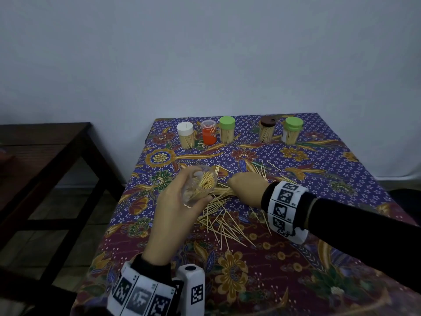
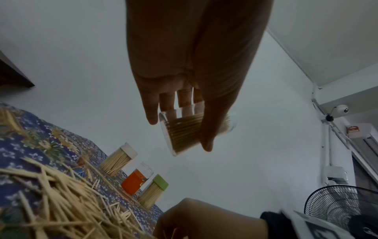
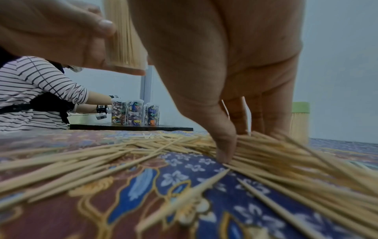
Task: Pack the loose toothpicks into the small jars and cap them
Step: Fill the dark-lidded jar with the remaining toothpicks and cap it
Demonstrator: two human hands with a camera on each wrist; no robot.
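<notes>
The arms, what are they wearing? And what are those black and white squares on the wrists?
Both arms wear black sleeves. Each wrist has a white band: the left wrist band and the right wrist band carry black-and-white square code markers. A white boxy camera with a dark lens hole and another marker sits beside the left band. The left hand and right hand are bare.

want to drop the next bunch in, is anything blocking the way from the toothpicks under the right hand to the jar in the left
Nothing visible. The clear jar is uncapped in the left hand, mouth open beside the right hand, which pinches the loose toothpicks.
</notes>
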